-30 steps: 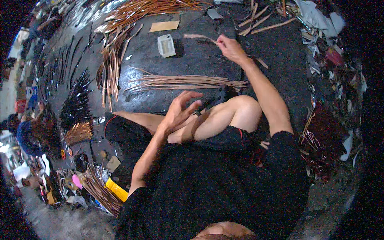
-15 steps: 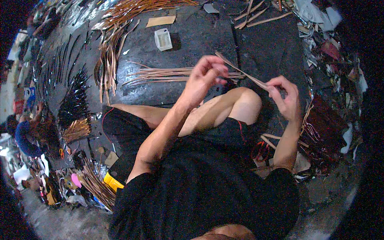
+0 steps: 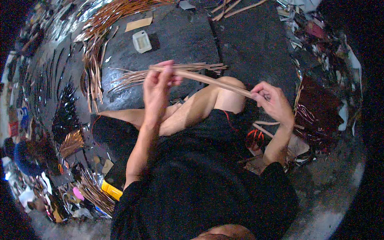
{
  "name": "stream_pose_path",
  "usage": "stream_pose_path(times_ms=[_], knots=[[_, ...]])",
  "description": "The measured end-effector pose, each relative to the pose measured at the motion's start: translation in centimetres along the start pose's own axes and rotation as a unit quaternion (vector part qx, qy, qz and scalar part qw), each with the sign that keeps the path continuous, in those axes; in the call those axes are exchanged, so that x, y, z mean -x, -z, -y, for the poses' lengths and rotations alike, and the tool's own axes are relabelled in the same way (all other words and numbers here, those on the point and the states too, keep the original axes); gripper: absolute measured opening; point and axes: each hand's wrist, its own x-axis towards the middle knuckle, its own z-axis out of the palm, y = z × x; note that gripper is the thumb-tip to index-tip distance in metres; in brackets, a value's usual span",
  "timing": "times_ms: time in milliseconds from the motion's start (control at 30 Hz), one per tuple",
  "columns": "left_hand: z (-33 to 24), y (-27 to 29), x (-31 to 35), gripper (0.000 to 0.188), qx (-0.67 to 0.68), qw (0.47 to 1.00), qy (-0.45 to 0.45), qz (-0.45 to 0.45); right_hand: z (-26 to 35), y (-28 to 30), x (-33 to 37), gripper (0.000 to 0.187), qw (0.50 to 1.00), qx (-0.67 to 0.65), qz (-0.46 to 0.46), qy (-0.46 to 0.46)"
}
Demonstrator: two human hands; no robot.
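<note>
A long, flat tan strip [image 3: 214, 82] stretches between my two hands, above my bent legs. Its far-left end passes through the fingers of my left hand [image 3: 158, 88], which are closed around it. My right hand [image 3: 274, 103] pinches the strip's other end between thumb and fingers, over by my knee. On the dark mat behind my left hand lies a loose row of similar strips [image 3: 132, 77], partly covered by that hand. What the strip is made of is hard to tell.
A small white plastic tub [image 3: 142, 41] and a tan flat piece [image 3: 139, 24] rest on the dark mat. Bundled brown strips [image 3: 94, 70] lie at left, beside dark strips [image 3: 66, 112]. Scraps and a dark red pile [image 3: 320, 104] line the right. Something yellow [image 3: 112, 189] sits by my left side.
My left hand has moved left along the strip and now closes around its end. The strip is spread flat and longer between my hands; the whole view has shifted slightly.
</note>
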Motion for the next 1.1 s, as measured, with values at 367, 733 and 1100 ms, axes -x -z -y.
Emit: stream_pose_path(times_ms=[367, 733, 1100], knots=[[-1.2, 1.2, 2.9, 0.009, -0.127, 0.989, -0.057, -0.047, 8.4, -15.6, -6.3, 0.036, 0.95, -0.051, -0.11, 0.289], [-3.6, 3.5, 3.3, 0.024, -0.119, 0.992, -0.024, -0.046, 9.7, -17.2, -7.2, 0.025, 0.927, -0.025, -0.141, 0.348], [-2.2, 5.0, 2.4, 0.022, -0.077, 0.992, -0.098, 0.028, 11.8, -15.6, -7.4, 0.017, 0.897, -0.023, -0.183, 0.401]])
